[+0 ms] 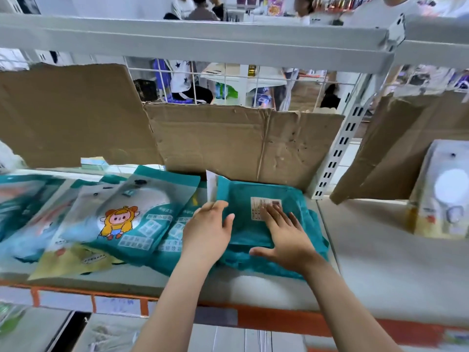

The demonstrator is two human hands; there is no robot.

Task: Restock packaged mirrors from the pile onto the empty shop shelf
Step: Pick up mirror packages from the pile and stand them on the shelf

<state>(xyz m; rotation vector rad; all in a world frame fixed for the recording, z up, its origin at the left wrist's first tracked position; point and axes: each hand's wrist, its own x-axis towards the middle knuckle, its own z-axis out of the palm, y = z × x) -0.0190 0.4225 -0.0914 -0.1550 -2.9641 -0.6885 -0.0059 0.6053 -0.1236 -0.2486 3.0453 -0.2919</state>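
As we square the teal stack [243, 212] below the cardboard [228, 138], left hand [206, 229] and right hand [281, 240] lie flat, spread; next, probably, grasp from the pile [127, 224].

Left hand [206, 232] and right hand [284, 240], beyond the orange shelf edge [266, 320]: bare. Wrists and forearms, crossing that edge and running on below it: bare along their whole visible length. Slim build. Nail detail beyond the edge too blurred to report.
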